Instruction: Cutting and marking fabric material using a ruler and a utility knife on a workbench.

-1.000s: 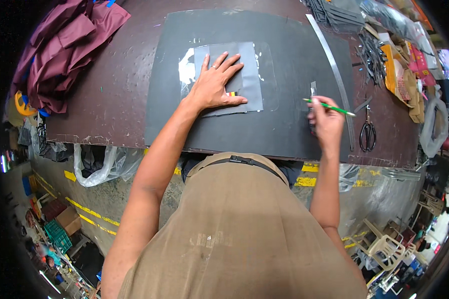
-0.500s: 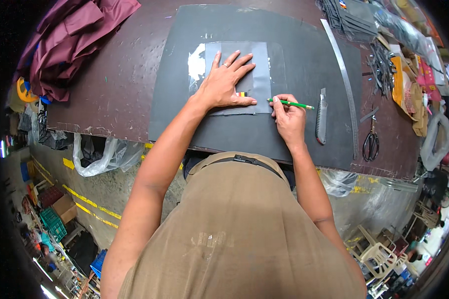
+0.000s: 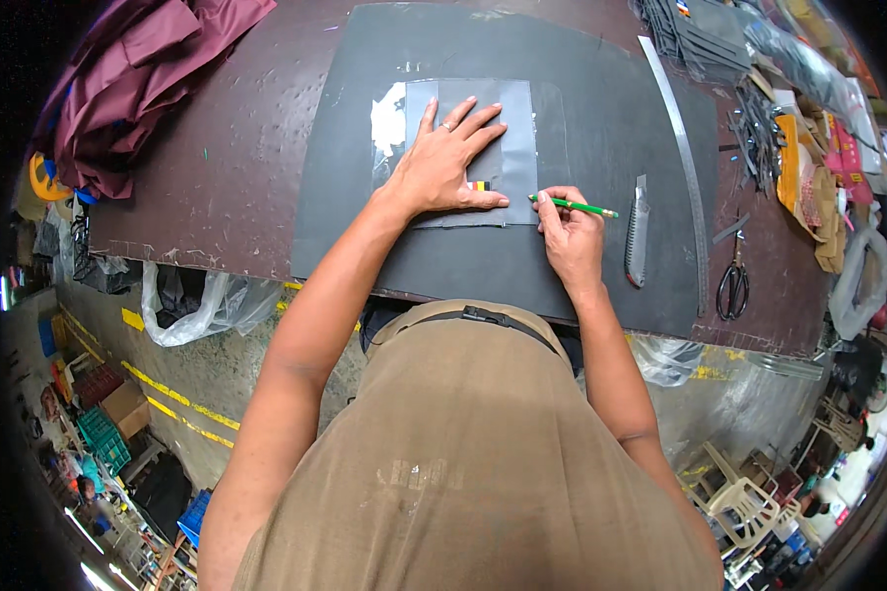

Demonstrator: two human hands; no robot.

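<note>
My left hand [image 3: 442, 167] lay flat with fingers spread and released on a grey rectangular template [image 3: 511, 118], pinning it to a large dark sheet [image 3: 601, 118] that covered the middle of the brown tabletop [image 3: 227, 167] and overhung its near edge. My right hand [image 3: 570, 236] had its fingers clenched on a green pencil [image 3: 574, 206], whose tip met the template's lower right corner; the pencil's other end pointed toward the tabletop's right edge. A small tag with yellow, red and black stripes [image 3: 478, 185] showed just under my left thumb.

Just beside my right hand, toward the right edge, a grey utility knife [image 3: 638, 232] rested on the sheet, and past it a long curved metal ruler [image 3: 682, 167] ran from the far edge toward the near one. Black-handled scissors [image 3: 731, 286] lay on the bare tabletop near the near right corner. A heap of tools and coloured packets [image 3: 808, 148], yellow, pink and tan, crowded the right edge; I could not tell them apart. Maroon cloth [image 3: 128, 89] was piled at the far left corner. A clear plastic bag [image 3: 202, 305] hung below the near edge on the left, above a concrete floor with yellow stripes [image 3: 163, 389]. Nothing stood between my hands and the template.
</note>
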